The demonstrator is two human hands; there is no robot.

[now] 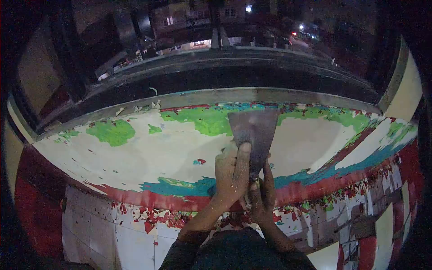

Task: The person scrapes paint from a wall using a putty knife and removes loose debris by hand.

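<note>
A paint scraper [255, 128] with a wide, flat metal blade points away from me over the windowsill [180, 150]. My left hand [231, 173] lies against the left side of the blade, its fingers pressed on the metal. Lower down, my right hand [262, 198] is closed around the handle, most of which is hidden. The blade's far edge meets the back strip of the sill, among green and teal paint [308, 112]. Broad off-white areas show between the patches of green, teal and red paint.
Loose paint flakes [155, 218] lie scattered on the tiled floor [94, 225] below the sill. Curled chips [150, 106] rest by the window frame [216, 95]. Beyond it is a dark street with lights. A pale side wall [402, 85] stands at the right.
</note>
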